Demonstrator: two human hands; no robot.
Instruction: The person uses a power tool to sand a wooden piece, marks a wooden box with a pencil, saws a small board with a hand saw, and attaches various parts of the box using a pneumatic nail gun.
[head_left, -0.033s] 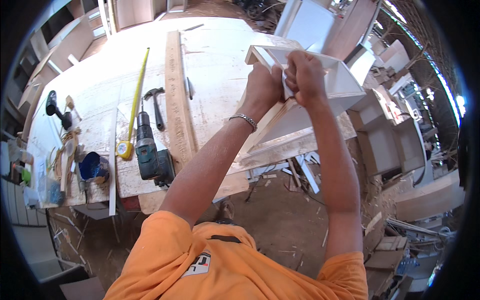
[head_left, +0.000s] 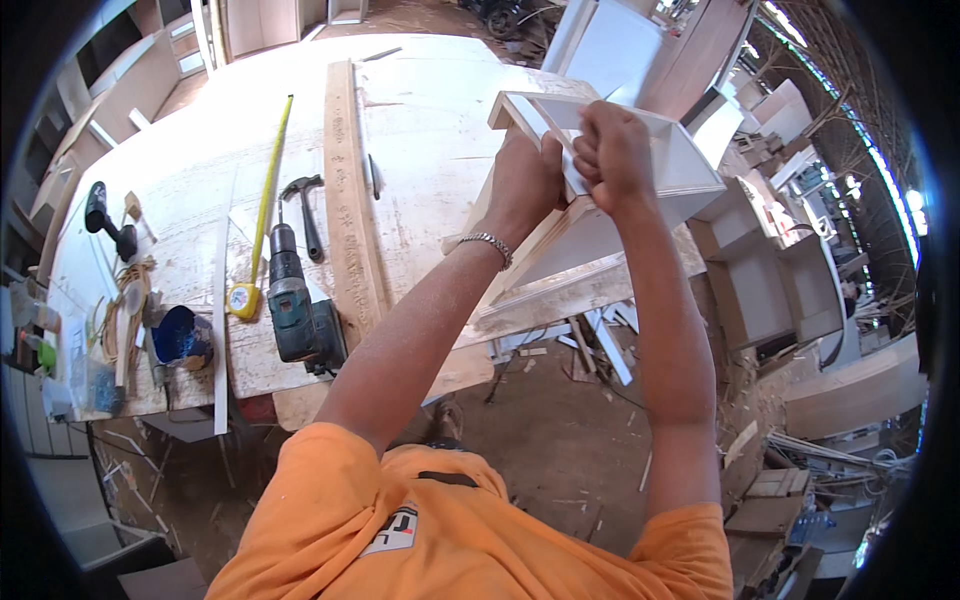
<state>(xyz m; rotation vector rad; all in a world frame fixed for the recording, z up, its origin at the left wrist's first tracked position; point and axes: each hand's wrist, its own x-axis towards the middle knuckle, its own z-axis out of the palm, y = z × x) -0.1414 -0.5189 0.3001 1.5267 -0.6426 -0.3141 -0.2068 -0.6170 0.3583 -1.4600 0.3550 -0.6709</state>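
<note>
Right hand (head_left: 615,158) slightly rightward, worktable (head_left: 430,150) cluttered

The white rectangular patch (head_left: 392,541) on the front of the orange short-sleeved cloth shirt (head_left: 480,535) bears bold dark lettering, partly lost in folds. Dark marks run along the long light-brown wooden plank (head_left: 345,180), but whether they are writing cannot be told. The pale label (head_left: 239,298) on the yellow tape measure (head_left: 248,311) is unreadable.
</note>
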